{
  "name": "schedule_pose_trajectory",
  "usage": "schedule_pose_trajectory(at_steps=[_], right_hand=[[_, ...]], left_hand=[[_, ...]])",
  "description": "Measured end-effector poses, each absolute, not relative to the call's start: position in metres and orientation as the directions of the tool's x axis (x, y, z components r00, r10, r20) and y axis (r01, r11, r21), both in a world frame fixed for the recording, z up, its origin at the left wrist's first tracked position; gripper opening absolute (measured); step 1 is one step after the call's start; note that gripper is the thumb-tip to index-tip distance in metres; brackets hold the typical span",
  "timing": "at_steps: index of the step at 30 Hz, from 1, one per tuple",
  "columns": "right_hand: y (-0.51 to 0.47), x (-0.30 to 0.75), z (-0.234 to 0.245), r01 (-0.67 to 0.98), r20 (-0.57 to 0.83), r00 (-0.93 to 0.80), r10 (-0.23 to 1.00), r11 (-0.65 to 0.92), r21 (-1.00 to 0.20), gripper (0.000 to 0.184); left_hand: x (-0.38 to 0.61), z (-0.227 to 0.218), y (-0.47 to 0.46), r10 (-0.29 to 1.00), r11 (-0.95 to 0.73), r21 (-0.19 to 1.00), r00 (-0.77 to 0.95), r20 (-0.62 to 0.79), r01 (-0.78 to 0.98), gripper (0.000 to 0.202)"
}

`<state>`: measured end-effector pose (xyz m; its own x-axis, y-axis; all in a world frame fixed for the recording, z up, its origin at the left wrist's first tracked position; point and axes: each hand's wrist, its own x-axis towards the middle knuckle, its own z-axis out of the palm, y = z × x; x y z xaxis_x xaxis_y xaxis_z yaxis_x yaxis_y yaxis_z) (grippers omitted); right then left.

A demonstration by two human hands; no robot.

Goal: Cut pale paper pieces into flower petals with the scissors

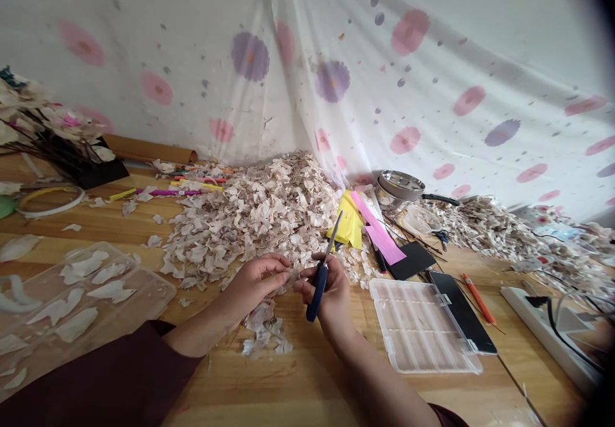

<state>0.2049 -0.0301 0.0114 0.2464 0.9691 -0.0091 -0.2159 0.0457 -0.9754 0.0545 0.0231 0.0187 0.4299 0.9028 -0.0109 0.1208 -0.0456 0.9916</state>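
My left hand [262, 280] is closed in a pinch at the middle of the table. Whatever sits at its fingertips is small and pale, and blends with the heap behind. In my right hand [334, 292] is a pair of scissors [317, 294] with a dark blue handle, its blade pointing up and away. The fingertips of both hands nearly meet. Behind them rises a large heap of pale, dry, petal-like flakes [269, 203]. Several thin, crumpled whitish scraps [266, 330] lie on the wood just below my hands.
At left, a clear plastic tray [158, 289] bears loose petals. To the right are a clear compartment box [427, 328], a phone [464, 312], an orange pen [479, 299] and a power strip [542, 331]. Yellow and pink paper [379, 228] lies before a metal pan [401, 185].
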Motion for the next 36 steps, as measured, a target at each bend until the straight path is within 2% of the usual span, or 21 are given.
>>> schedule_pose_trajectory(at_steps=[5, 10, 15, 19, 23, 27, 29, 32, 36], right_hand=[[-0.029, 0.204, 0.006, -0.178, -0.012, 0.251, 0.968, 0.034, -0.983, 0.054], [-0.029, 0.204, 0.002, -0.061, 0.029, 0.253, 0.967, 0.046, -0.997, 0.046], [-0.029, 0.203, 0.004, 0.005, 0.049, 0.186, 0.981, 0.049, -0.999, 0.045], [-0.031, 0.208, 0.006, 0.158, 0.103, 0.083, 0.991, 0.089, -0.983, 0.037], [-0.039, 0.216, 0.014, 0.383, 0.111, -0.044, 0.993, 0.12, -0.916, 0.032], [-0.045, 0.217, 0.025, 0.576, 0.181, -0.153, 0.972, 0.236, -0.782, 0.031], [-0.044, 0.215, 0.029, 0.639, 0.156, -0.183, 0.971, 0.238, -0.731, 0.032], [-0.042, 0.211, 0.031, 0.68, 0.088, -0.205, 0.975, 0.206, -0.704, 0.036], [-0.041, 0.209, 0.031, 0.625, 0.079, -0.253, 0.964, 0.225, -0.748, 0.043]], left_hand=[[0.055, 0.015, 0.025, 0.913, -0.123, 0.985, 0.403, 0.063, 0.124, 0.016], [0.055, 0.012, 0.024, 0.913, -0.108, 0.987, 0.406, 0.051, 0.119, 0.014], [0.056, 0.013, 0.021, 0.91, -0.072, 0.99, 0.415, 0.015, 0.122, 0.015], [0.052, 0.017, 0.023, 0.931, -0.049, 0.992, 0.365, 0.004, 0.113, 0.017], [0.042, 0.019, 0.034, 0.956, -0.026, 0.999, 0.292, 0.011, 0.047, 0.019], [0.031, 0.017, 0.05, 0.972, -0.086, 0.996, 0.218, 0.092, -0.037, 0.018], [0.026, 0.018, 0.055, 0.974, -0.115, 0.991, 0.187, 0.127, -0.074, 0.017], [0.022, 0.024, 0.057, 0.972, -0.143, 0.985, 0.175, 0.158, -0.091, 0.016], [0.021, 0.033, 0.054, 0.96, -0.177, 0.984, 0.214, 0.18, -0.031, 0.015]])
